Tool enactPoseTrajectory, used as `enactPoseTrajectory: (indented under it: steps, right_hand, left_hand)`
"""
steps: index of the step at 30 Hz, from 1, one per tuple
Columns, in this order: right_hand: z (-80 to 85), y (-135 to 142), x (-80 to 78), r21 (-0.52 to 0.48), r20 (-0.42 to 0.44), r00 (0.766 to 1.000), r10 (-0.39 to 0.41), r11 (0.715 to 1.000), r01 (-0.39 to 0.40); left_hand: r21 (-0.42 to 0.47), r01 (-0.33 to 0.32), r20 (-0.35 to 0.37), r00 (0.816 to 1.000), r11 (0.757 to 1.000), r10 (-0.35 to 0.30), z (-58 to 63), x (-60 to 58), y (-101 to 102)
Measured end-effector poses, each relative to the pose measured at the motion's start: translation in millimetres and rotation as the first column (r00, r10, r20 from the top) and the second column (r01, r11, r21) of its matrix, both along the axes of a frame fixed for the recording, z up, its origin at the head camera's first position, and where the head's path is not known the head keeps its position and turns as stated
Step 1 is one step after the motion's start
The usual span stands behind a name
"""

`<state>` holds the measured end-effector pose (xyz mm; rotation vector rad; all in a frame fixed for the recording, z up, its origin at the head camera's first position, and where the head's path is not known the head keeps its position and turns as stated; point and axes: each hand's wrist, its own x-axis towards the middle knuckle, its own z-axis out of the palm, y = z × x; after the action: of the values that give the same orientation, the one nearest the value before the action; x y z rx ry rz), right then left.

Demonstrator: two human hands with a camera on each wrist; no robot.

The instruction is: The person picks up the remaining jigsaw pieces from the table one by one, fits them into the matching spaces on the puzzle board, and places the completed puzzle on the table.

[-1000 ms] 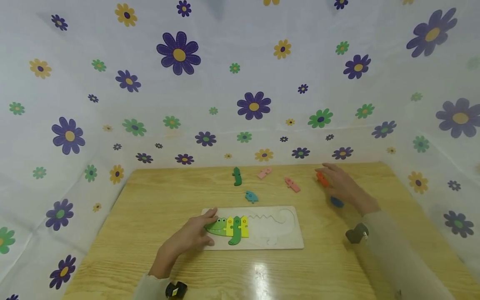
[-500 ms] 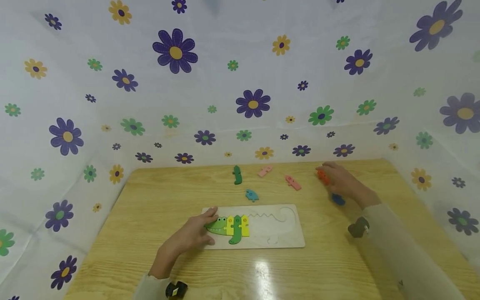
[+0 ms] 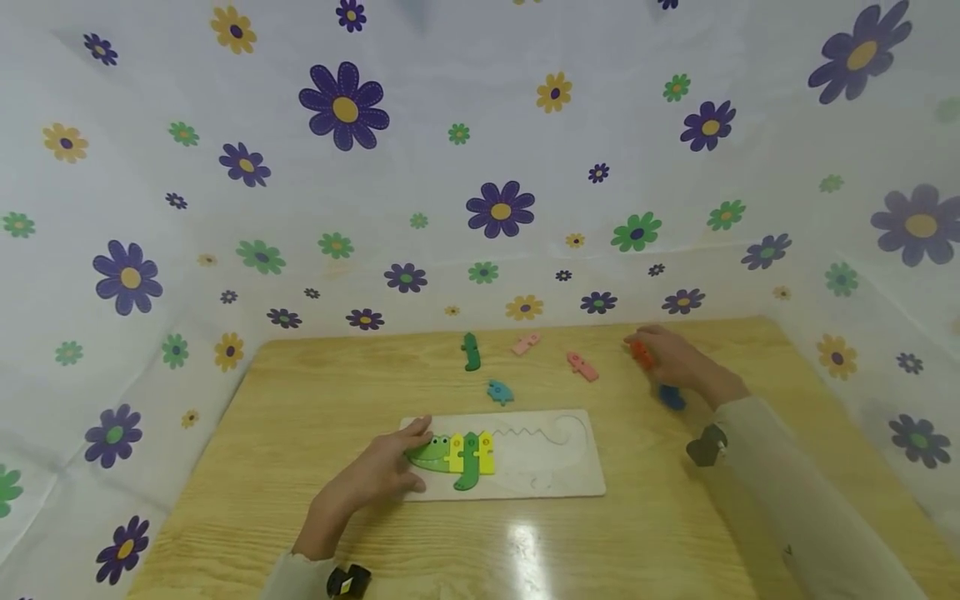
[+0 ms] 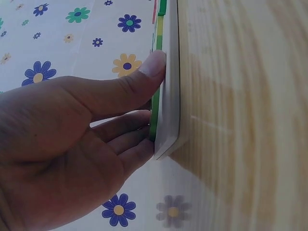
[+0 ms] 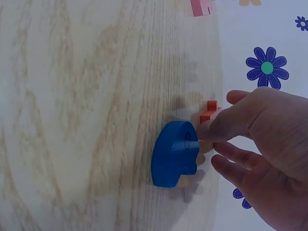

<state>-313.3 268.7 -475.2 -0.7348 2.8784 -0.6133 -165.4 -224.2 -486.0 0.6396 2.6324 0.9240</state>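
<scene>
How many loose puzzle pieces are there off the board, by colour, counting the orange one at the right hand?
Dark green piece: 1
Pink, one paler piece and one deeper piece: 2
Light blue piece: 1
Orange piece: 1
Dark blue piece: 1
Total: 6

We wear: left sleeve (image 3: 298,579), pale beige; right sleeve (image 3: 787,500), matching, one small dark mark; left wrist camera (image 3: 349,582), black, yellowish marking, beside its sleeve; right wrist camera (image 3: 706,447), blackish, beside its sleeve.

ten puzzle pieces (image 3: 499,392), one board (image 3: 558,471)
</scene>
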Motion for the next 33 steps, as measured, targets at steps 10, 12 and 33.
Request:
enactPoseTrajectory:
  steps: [10,12,33]
  right_hand:
    - [-5.3,1.3,-8.6,-0.015,0.056,0.998,0.022,1.0,-0.021]
    - [-5.5,1.6,-9.8,-0.018,0.057,0.998,0.032,0.999,-0.031]
    - [2.1,0.0,-9.4,-0.048,0.046,0.999,0.029,0.998,-0.027]
  left_hand:
    - [0.005,0.005,0.006,1.0,1.0,-0.005,-3.5,0.9,-2.1]
    - [0.008,0.008,0.001,1.0,1.0,-0.008,-4.2,0.7,-2.7]
    - [0.0,0.034,-0.049,0.998,0.999,-0.034,-5.7,-1.5,-5.0]
